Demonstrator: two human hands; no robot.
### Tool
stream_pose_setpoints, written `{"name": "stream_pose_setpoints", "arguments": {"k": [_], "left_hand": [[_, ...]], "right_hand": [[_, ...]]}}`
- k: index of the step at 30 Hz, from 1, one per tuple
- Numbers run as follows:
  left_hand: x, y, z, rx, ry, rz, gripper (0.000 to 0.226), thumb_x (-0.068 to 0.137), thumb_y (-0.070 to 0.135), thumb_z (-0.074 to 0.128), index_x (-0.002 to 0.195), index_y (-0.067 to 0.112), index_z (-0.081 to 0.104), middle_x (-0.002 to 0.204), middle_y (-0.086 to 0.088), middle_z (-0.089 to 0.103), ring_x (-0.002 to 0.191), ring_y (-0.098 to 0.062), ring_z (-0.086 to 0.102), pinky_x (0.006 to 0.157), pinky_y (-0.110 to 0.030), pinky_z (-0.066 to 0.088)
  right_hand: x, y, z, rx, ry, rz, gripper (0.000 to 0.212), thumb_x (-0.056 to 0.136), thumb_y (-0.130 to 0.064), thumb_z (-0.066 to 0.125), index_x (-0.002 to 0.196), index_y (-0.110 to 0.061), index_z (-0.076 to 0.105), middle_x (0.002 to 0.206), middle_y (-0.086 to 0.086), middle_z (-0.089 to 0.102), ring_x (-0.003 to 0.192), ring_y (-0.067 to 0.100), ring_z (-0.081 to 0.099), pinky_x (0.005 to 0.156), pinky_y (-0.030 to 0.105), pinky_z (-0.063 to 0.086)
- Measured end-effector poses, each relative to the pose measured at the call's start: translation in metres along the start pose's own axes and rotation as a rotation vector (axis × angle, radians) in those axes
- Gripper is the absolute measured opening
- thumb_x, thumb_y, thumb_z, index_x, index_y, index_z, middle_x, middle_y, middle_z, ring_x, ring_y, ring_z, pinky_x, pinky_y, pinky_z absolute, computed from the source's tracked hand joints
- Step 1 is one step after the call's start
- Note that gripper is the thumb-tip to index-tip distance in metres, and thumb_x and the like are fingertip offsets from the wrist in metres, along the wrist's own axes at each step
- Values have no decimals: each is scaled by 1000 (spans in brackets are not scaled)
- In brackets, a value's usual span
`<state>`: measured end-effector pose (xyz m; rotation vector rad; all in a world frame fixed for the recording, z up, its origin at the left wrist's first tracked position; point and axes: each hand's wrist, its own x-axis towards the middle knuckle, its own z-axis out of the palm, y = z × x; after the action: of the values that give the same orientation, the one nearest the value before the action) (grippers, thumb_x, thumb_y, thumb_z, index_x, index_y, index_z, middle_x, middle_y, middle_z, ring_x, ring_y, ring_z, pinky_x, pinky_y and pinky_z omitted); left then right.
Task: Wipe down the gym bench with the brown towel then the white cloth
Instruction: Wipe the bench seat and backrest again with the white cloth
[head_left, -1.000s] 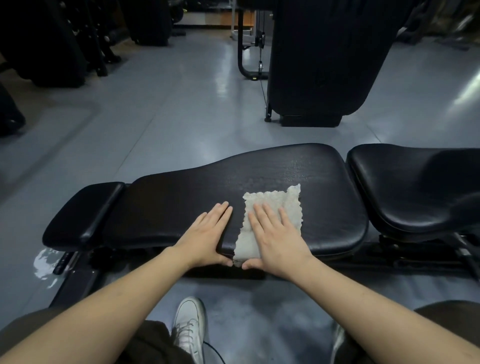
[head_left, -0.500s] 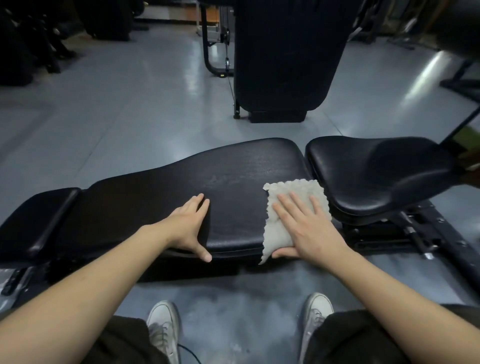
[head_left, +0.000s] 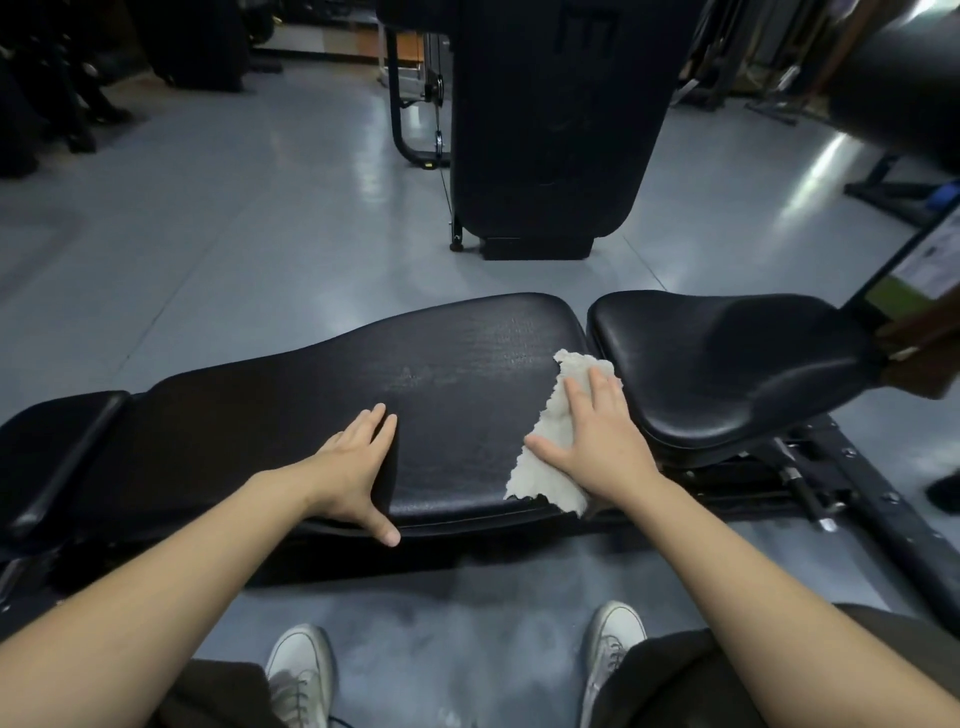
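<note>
1. Pressing down flat on the white cloth (head_left: 550, 457), the right hand (head_left: 597, 441) sits at the right end of the long back pad (head_left: 441, 374) of the gym bench, fingers straight and spread, thumb out to the left. It isn't pinching or curling round anything, just palm and fingers laid on top.
2. That cloth is rumpled and runs from the far right corner of the pad down to the near edge, where a ragged corner hangs slightly over the side. Its top end sits right by the gap between the back pad and the seat pad (head_left: 727, 374).
3. Over on the other side, the left hand (head_left: 358, 473) rests flat on the bare vinyl near the middle of the back pad, fingers straight and together, thumb hooked down over the near edge. Nothing is in it.
4. The two hands are well apart, with a stretch of bare black pad between them.
5. A smaller headrest pad (head_left: 62, 441) sits at the far left end of the bench.
6. Down below, two white sneakers (head_left: 301, 670) stand on the grey floor (head_left: 234, 234).
7. Behind the bench stands a big black gym machine (head_left: 550, 130).
</note>
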<state>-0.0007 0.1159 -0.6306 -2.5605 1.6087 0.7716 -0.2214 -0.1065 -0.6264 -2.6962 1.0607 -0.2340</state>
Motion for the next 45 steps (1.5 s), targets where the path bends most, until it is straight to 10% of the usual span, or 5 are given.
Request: {"name": "stream_pose_setpoints", "arguments": {"k": [8, 15, 28, 45], "left_hand": [[-4, -8, 4, -35, 49, 47, 163, 31, 90, 55, 155, 17, -22, 161, -2, -33, 150, -18, -25, 124, -34, -1], [0, -13, 11, -5, 89, 74, 156, 52, 82, 73, 155, 16, -24, 156, 0, -39, 148, -18, -29, 125, -38, -5], [4, -23, 26, -34, 169, 128, 150, 57, 85, 69, 153, 22, -28, 154, 4, -45, 142, -13, -40, 119, -32, -16], [4, -34, 32, -153, 189, 243, 140, 61, 90, 62, 150, 34, -31, 150, 18, -48, 139, -1, -42, 121, -30, -17]], "right_hand": [[38, -20, -1, -114, 4, 190, 113, 74, -88, 45, 159, -21, 12, 157, 10, 14, 143, 27, 17, 104, 45, 42], [67, -36, 18, -378, 45, 287, 98, 89, -77, 18, 159, -9, 13, 152, 26, 25, 134, 40, 29, 110, 52, 32], [165, -28, 9, -242, 39, 243, 98, 83, -78, 33, 151, -8, 30, 139, 19, 41, 128, 35, 37, 111, 43, 30], [252, -48, 20, -392, -159, -134, 80, 86, -81, 25, 130, -19, 52, 132, 8, 54, 125, 29, 47, 99, 48, 35]]}}
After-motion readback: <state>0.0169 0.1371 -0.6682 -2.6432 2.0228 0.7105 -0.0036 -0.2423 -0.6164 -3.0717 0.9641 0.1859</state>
